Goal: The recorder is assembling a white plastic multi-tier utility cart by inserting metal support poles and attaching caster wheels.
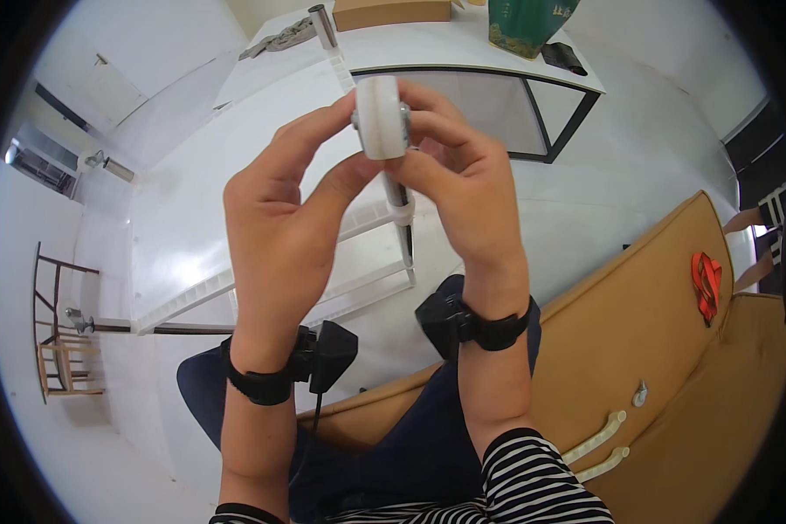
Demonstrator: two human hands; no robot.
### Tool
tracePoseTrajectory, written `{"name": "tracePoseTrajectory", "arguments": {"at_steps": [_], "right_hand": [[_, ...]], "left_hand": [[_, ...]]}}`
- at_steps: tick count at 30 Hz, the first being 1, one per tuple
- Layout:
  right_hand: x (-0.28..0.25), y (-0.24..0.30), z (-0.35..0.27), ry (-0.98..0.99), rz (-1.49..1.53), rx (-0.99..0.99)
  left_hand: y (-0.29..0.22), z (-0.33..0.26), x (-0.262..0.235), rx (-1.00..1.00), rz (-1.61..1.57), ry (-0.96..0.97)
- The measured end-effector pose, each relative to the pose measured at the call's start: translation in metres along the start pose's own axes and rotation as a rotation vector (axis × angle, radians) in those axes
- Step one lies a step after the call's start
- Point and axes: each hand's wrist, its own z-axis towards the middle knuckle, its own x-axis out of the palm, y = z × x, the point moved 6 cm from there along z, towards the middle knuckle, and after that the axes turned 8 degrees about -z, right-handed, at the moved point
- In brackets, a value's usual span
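Between my two hands is a white caster wheel [381, 118] with metal side fittings. My left hand [279, 205] pinches it from the left with thumb and fingertips. On the other side, my right hand [467, 183] has its thumb below the wheel and its fingers curled at its right side. Directly beneath the wheel rises a metal pole [399, 205] of a white shelf rack [192, 218], which is tipped on its side. Whether the caster's stem sits in the pole end is hidden by the fingers. Other casters [79, 320] are fitted on poles at the left.
A brown sofa [603, 323] bears a loose caster [640, 394], two white curved handles [598, 437] and a red strap [706, 284]. Behind the rack stands a white table [445, 52] with a cardboard box [391, 12] and a green bag [528, 26]. Another person's limbs [751, 253] show at right.
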Motion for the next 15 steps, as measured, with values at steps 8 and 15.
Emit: {"name": "tracePoseTrajectory", "arguments": {"at_steps": [8, 15], "right_hand": [[-0.003, -0.003, 0.002, 0.098, 0.047, -0.017], [0.011, -0.005, -0.002, -0.060, 0.146, -0.105]], "left_hand": [[-0.001, -0.001, 0.004, -0.061, -0.035, -0.015], [0.001, -0.004, 0.000, -0.033, -0.003, -0.042]]}}
